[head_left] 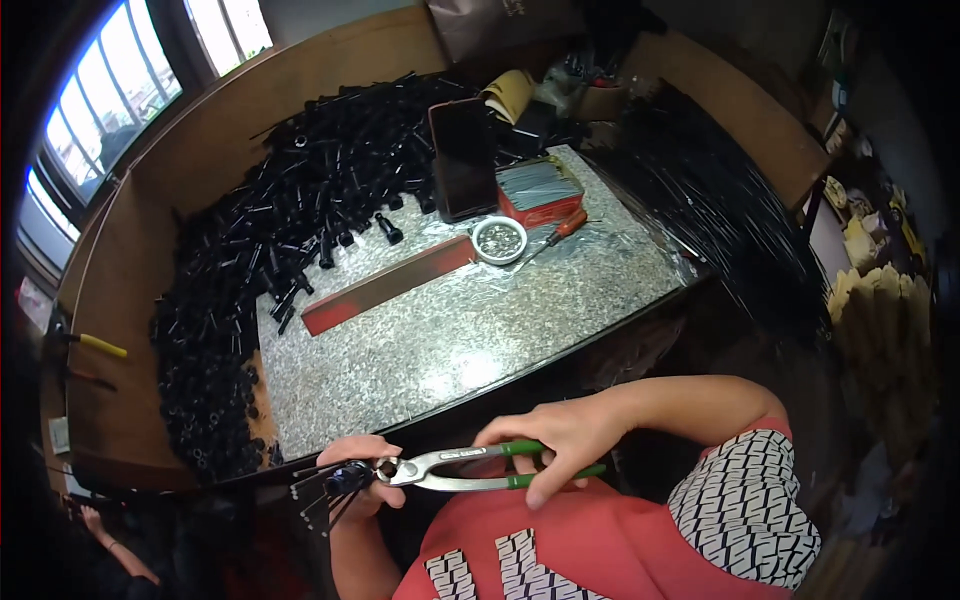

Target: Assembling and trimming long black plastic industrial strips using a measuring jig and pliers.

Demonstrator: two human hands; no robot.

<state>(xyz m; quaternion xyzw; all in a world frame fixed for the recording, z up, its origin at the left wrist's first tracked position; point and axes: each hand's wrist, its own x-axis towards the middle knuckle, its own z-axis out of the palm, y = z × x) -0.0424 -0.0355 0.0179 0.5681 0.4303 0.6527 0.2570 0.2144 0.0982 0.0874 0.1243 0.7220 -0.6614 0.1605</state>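
Over my lap, in front of the table's near edge, my left hand [362,452] is closed around a black hub-like part [350,477]. Several thin black rods with small pale tips fan out from that part to the left. A pair of end-cutting pincers [440,470] with green-coated handles lies level in my right hand [572,432], whose fingers wrap around the grips. Its metal jaws are at the right side of the black part, close to my left fingers. Whether the jaws bite on anything is too small to tell.
A speckled stone slab [400,365] bears a red bar [390,285], a white bowl [499,241] of small metal bits, a screwdriver [568,226], a red box [541,207] and an upright phone [463,155]. Black tubular parts [300,190] heap behind; black rods [710,190] lie right. Another person's hand [94,520] shows lower left.
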